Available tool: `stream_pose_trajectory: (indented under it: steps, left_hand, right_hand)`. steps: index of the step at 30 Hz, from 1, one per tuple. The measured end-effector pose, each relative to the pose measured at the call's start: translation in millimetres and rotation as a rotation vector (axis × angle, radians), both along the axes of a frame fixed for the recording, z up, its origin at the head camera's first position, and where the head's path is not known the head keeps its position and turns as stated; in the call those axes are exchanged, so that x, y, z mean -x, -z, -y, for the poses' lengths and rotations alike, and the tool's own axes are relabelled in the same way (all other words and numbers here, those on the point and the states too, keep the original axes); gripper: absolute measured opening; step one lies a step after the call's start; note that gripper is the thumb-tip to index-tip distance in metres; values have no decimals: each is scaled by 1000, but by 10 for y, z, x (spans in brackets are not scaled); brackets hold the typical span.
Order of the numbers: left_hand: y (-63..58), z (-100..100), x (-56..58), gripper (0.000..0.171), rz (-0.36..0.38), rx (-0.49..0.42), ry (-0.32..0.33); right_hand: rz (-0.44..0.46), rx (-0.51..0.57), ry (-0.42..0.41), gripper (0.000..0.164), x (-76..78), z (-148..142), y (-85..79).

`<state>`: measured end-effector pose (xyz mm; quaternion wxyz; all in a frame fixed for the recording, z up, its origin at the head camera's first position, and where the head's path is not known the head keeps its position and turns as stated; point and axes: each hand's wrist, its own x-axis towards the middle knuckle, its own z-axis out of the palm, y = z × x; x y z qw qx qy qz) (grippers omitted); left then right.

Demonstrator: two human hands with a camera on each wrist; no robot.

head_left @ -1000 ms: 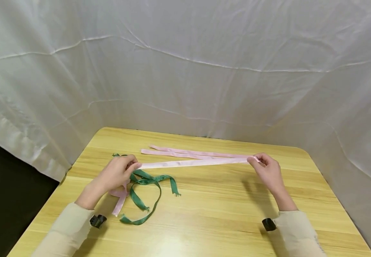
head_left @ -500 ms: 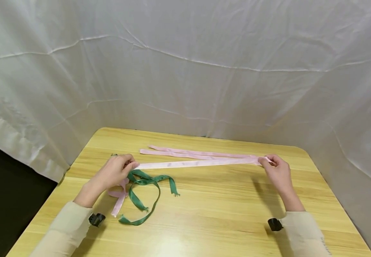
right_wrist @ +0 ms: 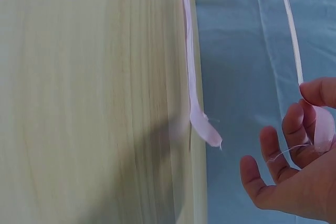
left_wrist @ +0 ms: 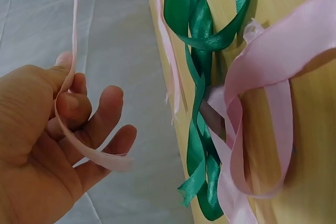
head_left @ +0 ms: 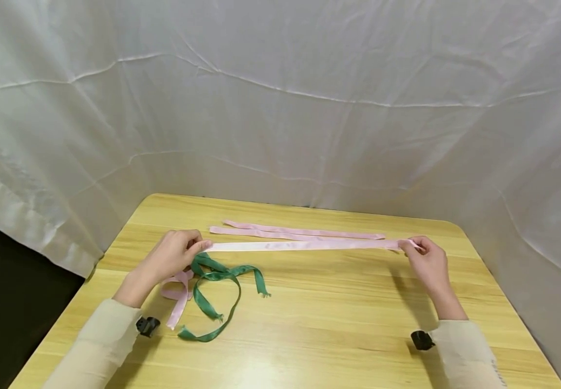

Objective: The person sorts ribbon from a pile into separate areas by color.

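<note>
A pale pink ribbon (head_left: 305,246) stretches straight between the two hands, raised off the table. The left hand (head_left: 173,254) pinches it close to one end; in the left wrist view a short ribbon tail (left_wrist: 89,153) curls across the lower fingers. At the other side the right hand (head_left: 428,265) pinches it between thumb and fingertips, and a frayed ribbon end (right_wrist: 324,127) lies against the palm in the right wrist view. Below and right of the left hand lie tangled green ribbons (head_left: 214,274). A loosely looped pink ribbon (head_left: 179,296) rests beside them.
Two more pink ribbons (head_left: 285,232) lie roughly side by side on the wooden table (head_left: 339,324), behind the held one. Pale curtain cloth (head_left: 309,135) hangs behind the table and along its sides. A dark area (head_left: 13,292) shows at the far left.
The right hand has moved to the right, and the visible span of pink ribbon between the hands has grown longer. The left hand has shifted only slightly. The ribbons on the table lie as before.
</note>
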<state>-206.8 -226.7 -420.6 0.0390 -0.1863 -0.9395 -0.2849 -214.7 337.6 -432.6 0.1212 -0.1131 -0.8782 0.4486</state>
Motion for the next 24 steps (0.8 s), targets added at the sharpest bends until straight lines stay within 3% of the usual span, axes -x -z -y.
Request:
stream_pose_trajectory:
  steps: [4, 12, 18, 24]
  left_hand:
    - [3, 21, 4, 32, 16, -2, -4]
    - [15, 67, 70, 18, -23, 29, 1]
    - [47, 76, 194, 9, -40, 93, 31]
    - [88, 54, 334, 7, -9, 137, 26]
  right_hand:
    - [3, -14, 9, 38, 2, -56, 6]
    - [39, -71, 34, 42, 30, -167, 74]
    - [62, -107, 43, 39, 67, -177, 135]
    - [71, -147, 20, 36, 104, -152, 174]
